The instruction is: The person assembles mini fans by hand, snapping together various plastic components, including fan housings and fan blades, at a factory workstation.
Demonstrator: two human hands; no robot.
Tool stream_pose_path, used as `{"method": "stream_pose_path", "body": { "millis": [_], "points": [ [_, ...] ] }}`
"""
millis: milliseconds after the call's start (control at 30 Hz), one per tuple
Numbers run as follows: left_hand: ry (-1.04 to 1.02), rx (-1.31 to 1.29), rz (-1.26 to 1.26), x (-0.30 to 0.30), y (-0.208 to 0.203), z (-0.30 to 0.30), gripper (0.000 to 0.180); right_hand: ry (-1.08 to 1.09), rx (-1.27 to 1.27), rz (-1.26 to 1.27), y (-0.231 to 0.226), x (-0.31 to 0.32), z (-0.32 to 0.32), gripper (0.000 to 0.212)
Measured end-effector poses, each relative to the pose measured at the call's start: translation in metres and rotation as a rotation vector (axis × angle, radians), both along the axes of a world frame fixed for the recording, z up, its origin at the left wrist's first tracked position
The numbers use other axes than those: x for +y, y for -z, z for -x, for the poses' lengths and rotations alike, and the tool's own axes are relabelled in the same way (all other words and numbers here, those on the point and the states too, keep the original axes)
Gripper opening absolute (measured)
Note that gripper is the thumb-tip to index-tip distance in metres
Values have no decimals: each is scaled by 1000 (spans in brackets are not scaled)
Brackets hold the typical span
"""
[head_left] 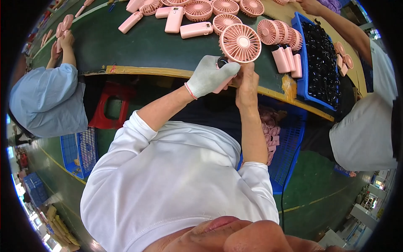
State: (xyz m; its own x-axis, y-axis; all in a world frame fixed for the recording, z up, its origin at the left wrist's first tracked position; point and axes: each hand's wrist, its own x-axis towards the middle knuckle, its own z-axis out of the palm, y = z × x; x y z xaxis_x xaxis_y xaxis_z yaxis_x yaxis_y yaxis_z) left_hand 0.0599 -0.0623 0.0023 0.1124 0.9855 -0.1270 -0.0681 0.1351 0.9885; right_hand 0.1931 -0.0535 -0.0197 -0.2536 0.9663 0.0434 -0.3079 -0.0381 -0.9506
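Note:
A pink handheld fan (241,43) is held up over the near edge of the table, its round slatted head away from me. My left hand (206,77), in a pale glove, is closed round the fan's handle, thumb along the top. A black part (222,62) shows by the gloved fingers. My bare right hand (247,84) is closed at the fan's neck, just under the head; what its fingertips pinch is partly hidden. Beyond lie several more pink fans (198,10) and a loose pink handle (196,30) on the green tabletop (138,44).
On the right, several fans with black parts (287,59) lie beside a blue tray of black parts (321,63). A blue crate (289,155) with pink parts sits below the table. Co-workers (46,98) sit left and right (365,126); a red stool (110,105) stands lower left.

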Motion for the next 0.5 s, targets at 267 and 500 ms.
{"method": "stream_pose_path", "body": {
  "millis": [267, 500],
  "points": [
    [54, -113, -6, 9, 11, -4, 49, -35, 161, 257, -9, 14, 7, 41],
    [99, -60, -11, 9, 5, 0, 38, -2, 114, 209, -8, 13, 4, 48]
  ]
}}
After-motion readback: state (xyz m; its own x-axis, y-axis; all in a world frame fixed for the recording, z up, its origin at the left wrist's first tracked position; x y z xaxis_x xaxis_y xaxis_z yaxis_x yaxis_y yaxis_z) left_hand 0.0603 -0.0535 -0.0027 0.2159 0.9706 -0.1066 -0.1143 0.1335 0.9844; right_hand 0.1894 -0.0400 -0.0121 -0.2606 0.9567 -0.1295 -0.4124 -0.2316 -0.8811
